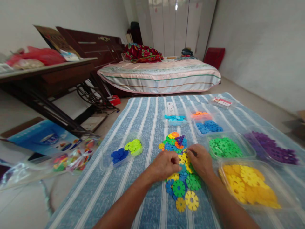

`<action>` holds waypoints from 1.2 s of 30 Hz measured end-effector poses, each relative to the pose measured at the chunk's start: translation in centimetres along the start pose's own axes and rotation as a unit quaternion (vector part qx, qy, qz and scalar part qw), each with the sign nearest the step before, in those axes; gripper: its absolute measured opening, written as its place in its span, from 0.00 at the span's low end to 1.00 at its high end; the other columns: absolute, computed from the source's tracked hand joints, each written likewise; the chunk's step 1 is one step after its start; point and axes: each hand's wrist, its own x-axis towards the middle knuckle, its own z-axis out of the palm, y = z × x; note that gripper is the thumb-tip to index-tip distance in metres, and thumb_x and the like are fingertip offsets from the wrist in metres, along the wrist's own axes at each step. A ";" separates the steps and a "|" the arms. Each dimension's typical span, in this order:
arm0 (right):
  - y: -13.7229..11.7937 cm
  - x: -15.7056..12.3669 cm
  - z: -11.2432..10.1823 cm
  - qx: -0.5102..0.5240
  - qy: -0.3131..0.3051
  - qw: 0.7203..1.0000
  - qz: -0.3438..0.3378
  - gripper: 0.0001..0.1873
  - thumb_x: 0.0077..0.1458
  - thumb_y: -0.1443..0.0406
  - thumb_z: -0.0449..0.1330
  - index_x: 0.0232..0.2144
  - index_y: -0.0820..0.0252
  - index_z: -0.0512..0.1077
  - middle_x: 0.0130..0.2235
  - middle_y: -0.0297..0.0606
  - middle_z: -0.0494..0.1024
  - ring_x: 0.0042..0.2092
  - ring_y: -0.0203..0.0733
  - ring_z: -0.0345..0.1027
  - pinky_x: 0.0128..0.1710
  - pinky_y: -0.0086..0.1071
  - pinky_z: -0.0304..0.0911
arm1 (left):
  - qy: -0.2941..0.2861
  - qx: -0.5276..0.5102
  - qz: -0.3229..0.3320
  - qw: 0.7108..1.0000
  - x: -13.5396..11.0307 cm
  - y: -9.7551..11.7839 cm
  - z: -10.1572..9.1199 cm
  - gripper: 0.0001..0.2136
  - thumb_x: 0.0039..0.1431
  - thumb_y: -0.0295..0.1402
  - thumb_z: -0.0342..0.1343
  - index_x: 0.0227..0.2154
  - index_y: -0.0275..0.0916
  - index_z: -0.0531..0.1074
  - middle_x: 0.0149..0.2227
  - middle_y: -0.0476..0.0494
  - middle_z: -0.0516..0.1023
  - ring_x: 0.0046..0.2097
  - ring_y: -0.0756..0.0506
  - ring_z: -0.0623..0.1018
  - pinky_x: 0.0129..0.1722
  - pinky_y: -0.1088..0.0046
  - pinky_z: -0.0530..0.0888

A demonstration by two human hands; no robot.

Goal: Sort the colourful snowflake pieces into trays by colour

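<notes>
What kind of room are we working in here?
Most likely a bedroom in a home: a bed with a striped cover stands ahead, a floral bedding bundle lies on it, and what looks like a wardrobe rises behind.

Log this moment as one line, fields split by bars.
Left hand: over mixed-colour notched plastic discs | Right hand: at their right edge | Grip: unclear, both | Surface: blue-and-white striped cloth

Pale wall point(264, 47); bed point(162, 76); wardrobe point(175, 28)
</notes>
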 end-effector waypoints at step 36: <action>0.0 -0.1 -0.3 -0.016 -0.004 1.000 0.009 0.11 0.51 0.61 0.52 0.25 0.56 0.72 0.30 0.36 0.74 0.35 0.41 0.64 0.36 0.32 0.57 | 0.028 0.199 -0.009 0.979 -2.6 -2.6 -1.2 0.02 0.41 0.25 0.54 0.21 0.38 0.67 0.25 0.52 0.68 0.28 0.51 0.67 0.27 0.77 0.57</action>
